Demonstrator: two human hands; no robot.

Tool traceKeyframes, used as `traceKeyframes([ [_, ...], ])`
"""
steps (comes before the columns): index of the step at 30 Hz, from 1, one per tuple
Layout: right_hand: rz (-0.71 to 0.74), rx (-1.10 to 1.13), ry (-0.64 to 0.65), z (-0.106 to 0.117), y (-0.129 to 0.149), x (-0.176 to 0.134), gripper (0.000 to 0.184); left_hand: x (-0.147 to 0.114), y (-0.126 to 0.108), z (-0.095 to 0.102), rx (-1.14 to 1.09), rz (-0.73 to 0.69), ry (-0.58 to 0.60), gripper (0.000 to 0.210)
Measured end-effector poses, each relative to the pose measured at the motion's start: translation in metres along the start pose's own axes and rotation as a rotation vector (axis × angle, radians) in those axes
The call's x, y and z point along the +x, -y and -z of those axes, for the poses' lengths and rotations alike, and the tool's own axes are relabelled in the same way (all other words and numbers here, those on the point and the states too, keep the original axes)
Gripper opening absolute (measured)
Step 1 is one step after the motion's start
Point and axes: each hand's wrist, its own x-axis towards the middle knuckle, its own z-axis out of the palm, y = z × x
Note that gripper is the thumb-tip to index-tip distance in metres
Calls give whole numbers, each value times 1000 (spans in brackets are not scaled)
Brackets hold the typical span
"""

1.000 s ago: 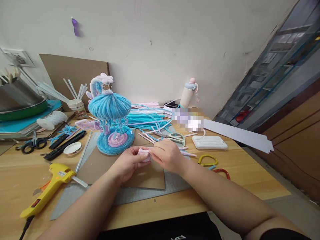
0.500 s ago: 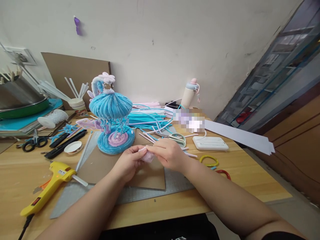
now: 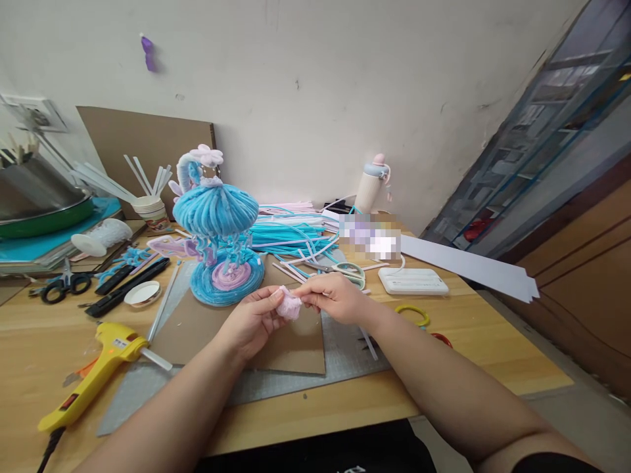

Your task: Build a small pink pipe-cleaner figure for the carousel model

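Observation:
Between thumb and fingers, my left hand (image 3: pixel 256 315) grips a small, fuzzy pale-pink piece (image 3: pixel 288 305), which looks like coiled or bent pipe cleaner. My right hand (image 3: pixel 335 297) pinches the right edge of that same piece with closed fingertips. Both hands are above a brown cardboard sheet (image 3: pixel 296 348). Just behind my left hand stands a fluffy blue jellyfish-like lamp shape (image 3: pixel 215 209) with hanging curls, on a round coiled base (image 3: pixel 202 289) of blue and pink.
A yellow hot glue gun (image 3: pixel 93 368) lies at left, near black-handled scissors (image 3: pixel 66 284) and a black cutter (image 3: pixel 128 289). Blue pipe cleaners (image 3: pixel 286 238), green-handled scissors (image 3: pixel 349 270) and a white power bank (image 3: pixel 413 281) lie behind my hands. A bottle (image 3: pixel 371 187) stands by the wall.
My fingers have shifted around the pink piece, and more of it now shows. My right fingertips have moved slightly to its right edge. The view has shifted a little.

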Motion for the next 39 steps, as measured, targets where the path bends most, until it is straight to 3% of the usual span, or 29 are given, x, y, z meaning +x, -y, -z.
traceKeyframes([
  [5,-175,186,-41,-7,-1,1,21,-1,-2,-1,-12,-38,-22,19],
  [12,-258,387,-179,-14,4,4,24,-4,-3,-5,87,-132,122,18],
  [28,-373,457,-351,-39,12,1,23,-3,2,-3,422,-426,-145,20],
  [34,-343,491,-300,-32,11,4,24,-2,1,-3,323,-358,-58,21],
  [37,-356,430,-260,-25,9,4,24,-3,-1,-2,427,-376,-82,21],
  [39,-345,300,-305,-23,10,4,22,-3,-1,-1,509,-388,-117,22],
])
